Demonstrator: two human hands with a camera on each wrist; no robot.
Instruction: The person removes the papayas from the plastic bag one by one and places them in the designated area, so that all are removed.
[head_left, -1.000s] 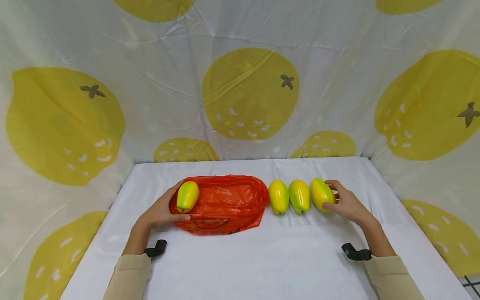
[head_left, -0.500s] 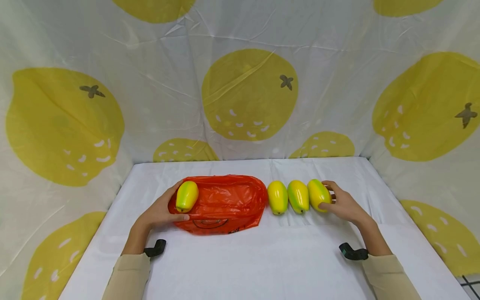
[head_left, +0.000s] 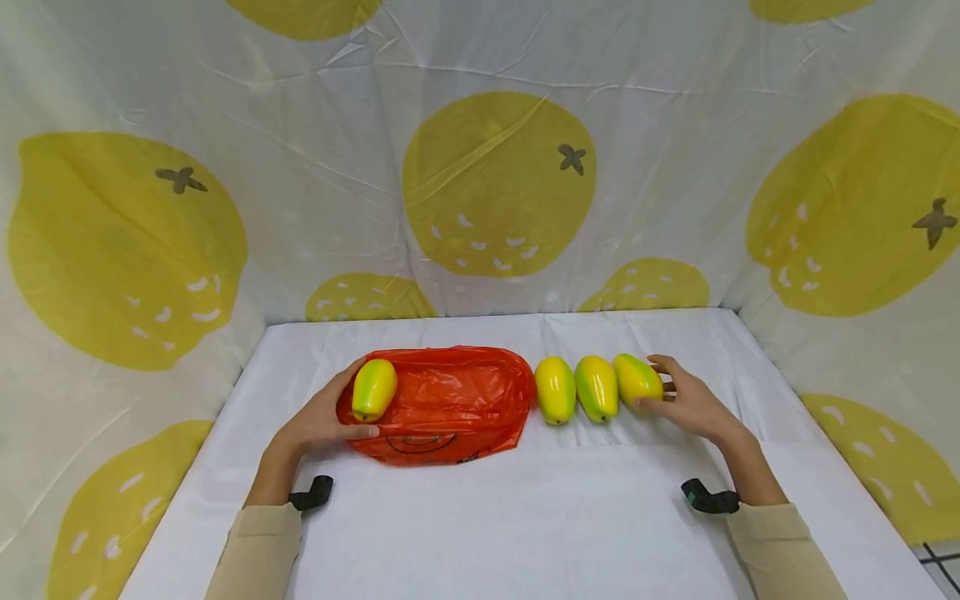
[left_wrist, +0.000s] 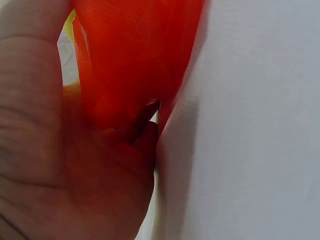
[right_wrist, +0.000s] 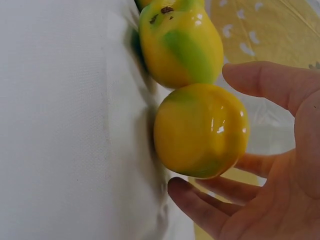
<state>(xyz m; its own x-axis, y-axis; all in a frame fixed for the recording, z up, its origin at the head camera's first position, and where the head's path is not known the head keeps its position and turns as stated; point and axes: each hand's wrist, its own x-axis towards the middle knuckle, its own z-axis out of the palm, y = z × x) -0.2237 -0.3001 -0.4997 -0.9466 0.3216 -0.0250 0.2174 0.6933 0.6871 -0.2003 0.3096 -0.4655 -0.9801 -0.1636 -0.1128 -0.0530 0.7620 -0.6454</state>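
Observation:
A red plastic bag [head_left: 457, 392] lies flat with its mouth spread. One yellow-green papaya [head_left: 374, 390] sits at its left end. My left hand [head_left: 322, 414] curls round that end, thumb over the front rim; in the left wrist view the red plastic [left_wrist: 125, 60] lies against the palm. Right of the bag three more papayas stand in a row, the left one [head_left: 556, 390], the middle one [head_left: 597, 388] and the right one [head_left: 636, 379], which leans slightly. Beside the right papaya, my right hand [head_left: 690, 402] has spread fingers; the right wrist view shows its thumb apart from the fruit.
White cloth covers the table [head_left: 487, 525]. Lemon-print curtains [head_left: 502, 183] stand behind it and along both sides. A black wrist-worn device [head_left: 311, 493] sits at my left cuff, and another black device [head_left: 708, 497] at my right cuff.
The rightmost papaya has shifted left up against the middle one and tilted; my right hand moved left with it, and its fingers have loosened. The left hand and bag stay in place.

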